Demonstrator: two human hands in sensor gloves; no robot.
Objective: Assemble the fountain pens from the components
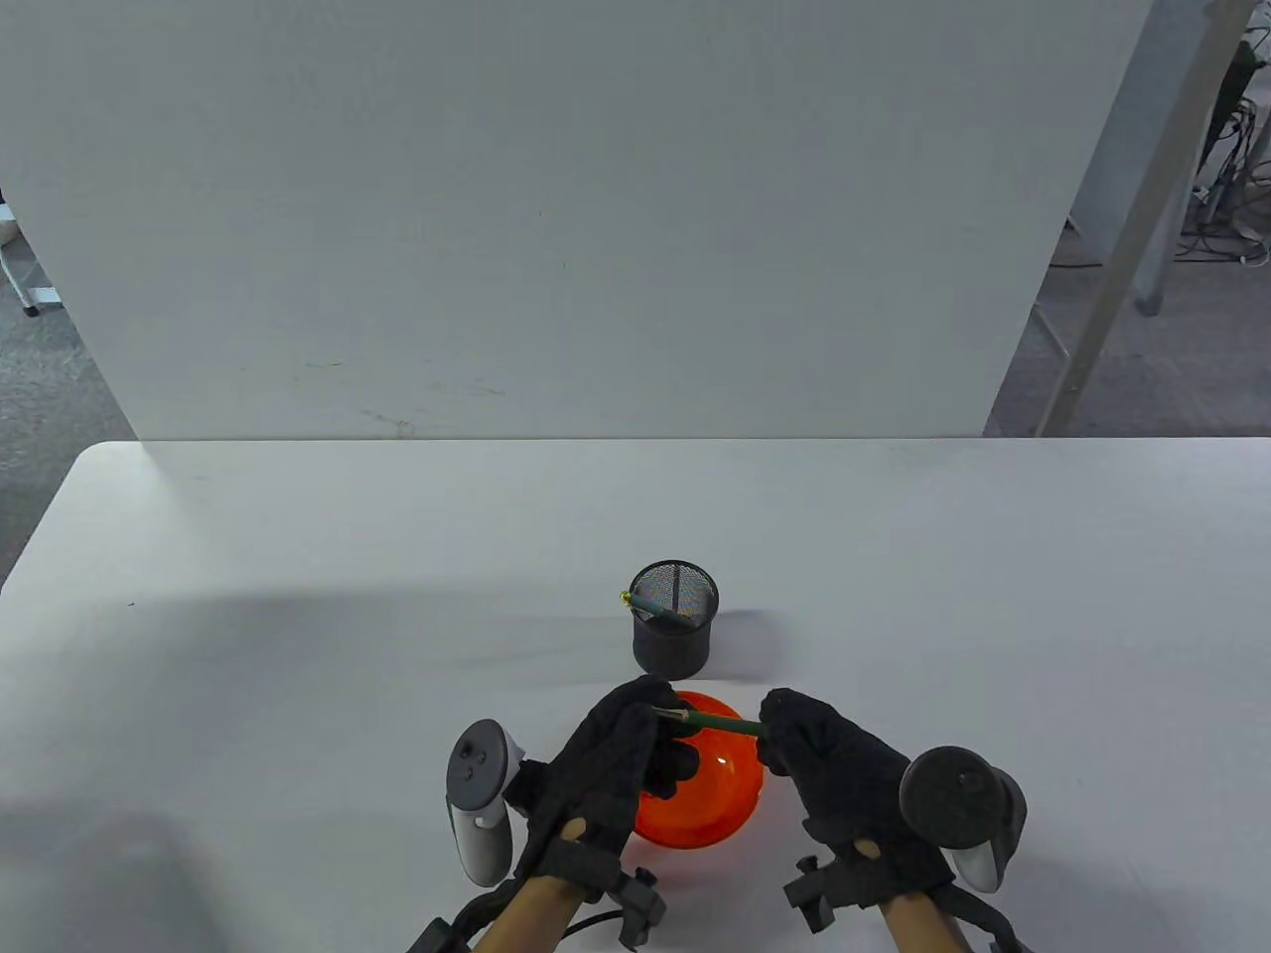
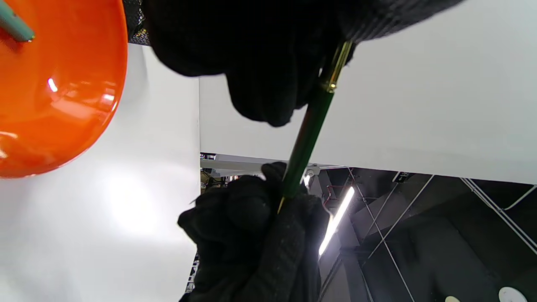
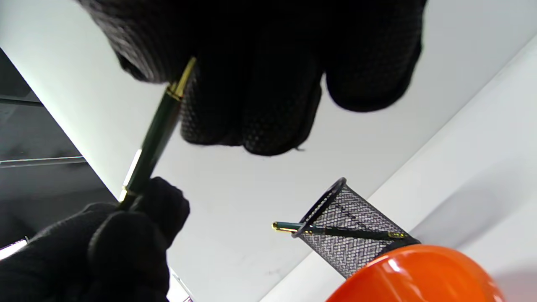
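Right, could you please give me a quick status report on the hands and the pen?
Left hand and right hand each grip an end of the green pen, held above the orange bowl. One finished pen in the mesh cup. Nothing obstructing.

place: lab-like workspace | evidence: white table (image 1: 298, 556); white partition board (image 1: 556, 199); floor cables (image 1: 1226, 233); bare ceiling struts (image 2: 419, 235)

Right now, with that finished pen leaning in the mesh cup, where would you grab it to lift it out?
Take the pen by the gold-tipped end that pokes over the left rim of the mesh cup, coming from above and the left. It lies slanted, its other end down inside the cup, so only that raised end is free. Both hands are busy with the green pen over the orange bowl.
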